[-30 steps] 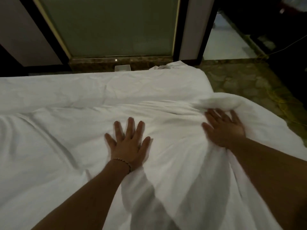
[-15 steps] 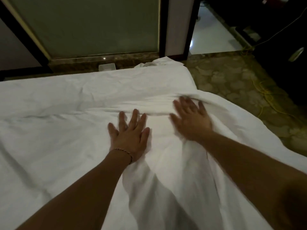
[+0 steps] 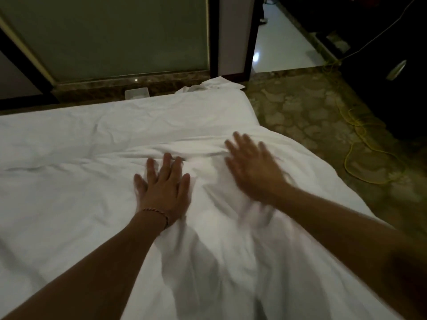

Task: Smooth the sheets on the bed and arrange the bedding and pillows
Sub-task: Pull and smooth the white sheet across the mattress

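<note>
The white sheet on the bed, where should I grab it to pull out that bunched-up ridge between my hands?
Probably the loose edge of the white sheet on the right, where it drapes off the bed toward the floor. Come from the right with the right hand, pinching the hem and pulling outward. The raised fold runs across, so a sideways pull should flatten it while the left hand presses flat as anchor.

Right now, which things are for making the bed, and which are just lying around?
For the job: white sheet; left hand; right hand.

Just lying about: yellow cord; crumpled white cloth; small clear box.
</note>
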Demonstrator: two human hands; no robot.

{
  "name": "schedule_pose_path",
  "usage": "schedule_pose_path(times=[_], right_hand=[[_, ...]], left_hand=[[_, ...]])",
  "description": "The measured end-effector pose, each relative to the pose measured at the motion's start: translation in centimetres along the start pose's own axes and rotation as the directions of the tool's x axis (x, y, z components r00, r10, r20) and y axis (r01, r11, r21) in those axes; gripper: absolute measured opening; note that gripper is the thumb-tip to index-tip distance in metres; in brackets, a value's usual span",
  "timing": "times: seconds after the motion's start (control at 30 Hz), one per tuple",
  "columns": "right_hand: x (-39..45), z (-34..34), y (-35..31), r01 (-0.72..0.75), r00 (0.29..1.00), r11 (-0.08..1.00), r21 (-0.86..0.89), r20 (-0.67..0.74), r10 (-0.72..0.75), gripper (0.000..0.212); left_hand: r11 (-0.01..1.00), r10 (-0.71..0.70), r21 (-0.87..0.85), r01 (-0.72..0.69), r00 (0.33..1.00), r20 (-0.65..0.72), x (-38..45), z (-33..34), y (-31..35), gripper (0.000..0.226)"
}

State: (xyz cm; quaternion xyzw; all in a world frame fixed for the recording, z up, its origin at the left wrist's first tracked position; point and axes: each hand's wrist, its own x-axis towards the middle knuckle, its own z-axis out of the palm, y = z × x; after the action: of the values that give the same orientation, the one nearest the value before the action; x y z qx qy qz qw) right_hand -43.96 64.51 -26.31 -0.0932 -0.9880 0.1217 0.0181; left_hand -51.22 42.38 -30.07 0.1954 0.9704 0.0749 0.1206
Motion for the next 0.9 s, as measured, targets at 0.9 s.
schedule_pose_path(times=[0.9], right_hand=[[-26.7,3.4,3.9,-0.127,0.980,0.978,-0.167,0.130,0.150,0.068]], left_hand=[[0.991,0.020,0.135,-0.024,0.999,0.028,-24.3,7.7,1.3,0.064]])
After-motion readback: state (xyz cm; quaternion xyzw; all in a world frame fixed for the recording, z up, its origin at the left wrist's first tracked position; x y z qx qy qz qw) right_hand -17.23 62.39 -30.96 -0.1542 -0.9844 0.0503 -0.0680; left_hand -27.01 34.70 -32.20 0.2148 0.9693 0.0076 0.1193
